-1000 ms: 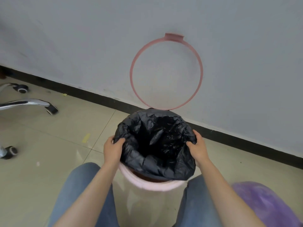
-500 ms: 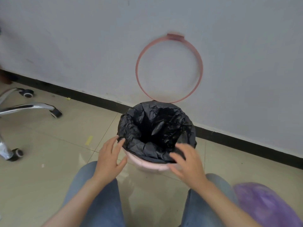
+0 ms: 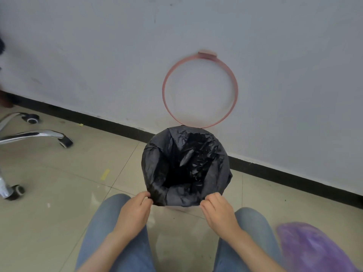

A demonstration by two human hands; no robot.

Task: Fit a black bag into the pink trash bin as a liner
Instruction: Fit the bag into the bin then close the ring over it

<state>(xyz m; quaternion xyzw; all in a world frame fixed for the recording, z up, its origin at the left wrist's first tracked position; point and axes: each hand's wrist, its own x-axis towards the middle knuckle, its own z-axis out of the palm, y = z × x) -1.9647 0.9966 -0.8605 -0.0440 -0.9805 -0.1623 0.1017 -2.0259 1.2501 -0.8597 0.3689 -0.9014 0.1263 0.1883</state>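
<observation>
Our left hand (image 3: 135, 210) pinches the near edge of the black bag (image 3: 186, 165) between thumb and curled fingers, a closed grip on the film at the near-left of the bin's mouth. Our right hand (image 3: 218, 213) sits at the near-right of the folded-over edge with its fingers bent toward the plastic; its fingertips touch or nearly touch the film, but we cannot tell whether this grip has actually closed on it. Between the two hands the bag's cuff hangs down over the front of the pink trash bin (image 3: 177, 207), of which only a pale sliver shows just under the black hem. The bag stands open, its mouth spread round and its crumpled inside sunk into the bin, so the liner is in the bin and turned over the rim all the way around as far as we can see. The pink ring (image 3: 164, 91), hinged at the back of the bin, stands raised and leans against the wall (image 3: 98, 55). We judge the task to be well along: the bag is seated and cuffed, and what remains is to even out the front hem and most likely to bring the ring down over the rim to clamp the film. Farther out, a chair base (image 3: 35, 134) with castors stands on the tiled floor (image 3: 59, 203) to our left, and a purple bag (image 3: 314, 250) lies by our right knee.
</observation>
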